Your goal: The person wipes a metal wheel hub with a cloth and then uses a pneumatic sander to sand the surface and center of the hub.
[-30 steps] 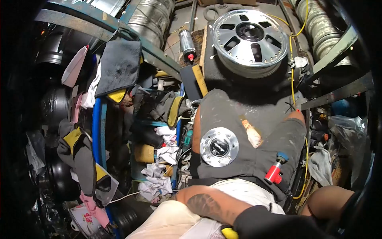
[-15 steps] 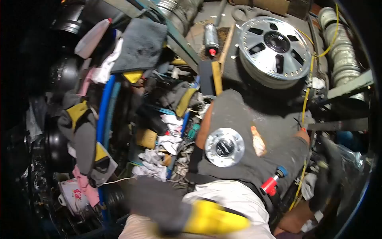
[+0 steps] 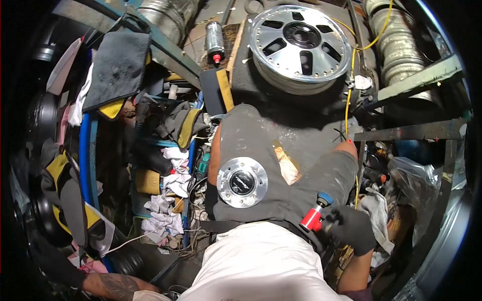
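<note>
My right hand (image 3: 353, 230), in a dark glove, is at the right of my lap with its fingers curled about the end of a small red polisher (image 3: 311, 218). A blue round pad (image 3: 325, 198) tops that tool. My left hand (image 3: 56, 263), also dark-gloved, reaches into shadow at the lower left; its fingers cannot be made out. Near it hang grey and yellow cloths (image 3: 75, 195). A round silver centre cap (image 3: 242, 182) with a black middle rests on my thigh. An orange and white wrapper-like piece (image 3: 286, 166) lies between my legs.
A polished wheel rim (image 3: 301, 45) lies ahead, beside a bottle with a red cap (image 3: 215, 42). Crumpled white papers (image 3: 163, 215) fill a blue-framed rack at left. A yellow hose (image 3: 347, 108) runs along the right, near metal frame bars (image 3: 409, 130).
My left hand, which was blurred over my lap with a grey and yellow cloth, has moved to the far lower left. My right hand has come onto the red polisher. The view has shifted right.
</note>
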Demonstrator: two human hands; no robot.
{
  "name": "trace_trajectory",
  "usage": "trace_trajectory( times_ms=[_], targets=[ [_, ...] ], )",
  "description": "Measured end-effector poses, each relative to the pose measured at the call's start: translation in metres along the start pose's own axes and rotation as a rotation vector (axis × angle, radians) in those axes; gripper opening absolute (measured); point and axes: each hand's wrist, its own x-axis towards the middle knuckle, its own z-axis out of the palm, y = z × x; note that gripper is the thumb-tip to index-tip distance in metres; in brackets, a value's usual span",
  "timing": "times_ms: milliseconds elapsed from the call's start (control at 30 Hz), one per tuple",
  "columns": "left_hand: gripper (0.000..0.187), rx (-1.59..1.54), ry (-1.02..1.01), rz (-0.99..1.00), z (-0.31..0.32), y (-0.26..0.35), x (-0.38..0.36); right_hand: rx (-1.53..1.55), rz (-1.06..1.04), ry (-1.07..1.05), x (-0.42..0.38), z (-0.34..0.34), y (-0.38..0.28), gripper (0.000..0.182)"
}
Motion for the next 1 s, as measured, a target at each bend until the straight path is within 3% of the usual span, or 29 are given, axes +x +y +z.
trace_trajectory(
  times_ms=[67, 133, 200, 233, 267, 333, 433, 467, 533, 567, 700, 800, 933, 1000],
  targets=[
    [0.041, -0.307, 0.173, 0.008, -0.016, 0.095, -0.031, -0.008, -0.045, -0.002, -0.02, 0.021, -0.004, 0.049],
    [0.039, -0.998, -0.288, 0.219, -0.027, 0.212, -0.1, -0.05, -0.058, 0.088, -0.029, 0.054, -0.002, 0.058],
    [0.051, -1.534, -0.92, 0.25, -0.044, 0.318, -0.159, -0.121, -0.026, 0.278, -0.027, 0.092, 0.009, 0.062],
    [0.062, -1.469, -0.963, 0.409, -0.04, 0.353, -0.198, -0.081, 0.008, 0.226, -0.029, 0.099, 0.017, 0.072],
    [0.076, -1.441, -0.981, 0.703, -0.027, 0.381, -0.226, -0.024, 0.03, 0.244, -0.028, 0.095, 0.017, 0.073],
    [0.087, -1.253, -1.19, 0.836, -0.031, 0.422, -0.257, 0.102, 0.091, 0.275, -0.026, 0.087, 0.014, 0.074],
    [0.09, -1.241, -1.281, 0.91, -0.031, 0.437, -0.261, 0.234, 0.043, 0.212, -0.031, 0.089, 0.028, 0.072],
    [0.081, -1.262, -1.358, 0.887, -0.039, 0.436, -0.252, 0.264, 0.017, 0.177, -0.034, 0.089, 0.033, 0.073],
    [0.064, -1.216, -1.7, 0.882, -0.049, 0.43, -0.232, 0.354, 0.008, 0.121, -0.035, 0.08, 0.031, 0.068],
    [0.048, -1.295, -1.89, 0.836, -0.049, 0.428, -0.23, 0.372, 0.008, 0.101, -0.035, 0.08, 0.033, 0.066],
    [0.047, -1.529, -2.238, 0.604, -0.029, 0.421, -0.247, 0.517, 0.026, -0.037, -0.034, 0.08, 0.046, 0.06],
    [0.049, -1.679, -2.116, 0.492, -0.036, 0.427, -0.254, 0.496, -0.005, -0.117, -0.03, 0.074, 0.058, 0.062],
    [0.051, -2.045, -2.269, -0.125, -0.069, 0.448, -0.278, 0.722, -0.12, -0.136, -0.024, 0.081, 0.084, 0.065],
    [0.048, -2.112, -2.282, -0.034, -0.074, 0.452, -0.304, 1.083, 0.174, -0.17, -0.029, 0.075, 0.082, 0.066]
  ],
)
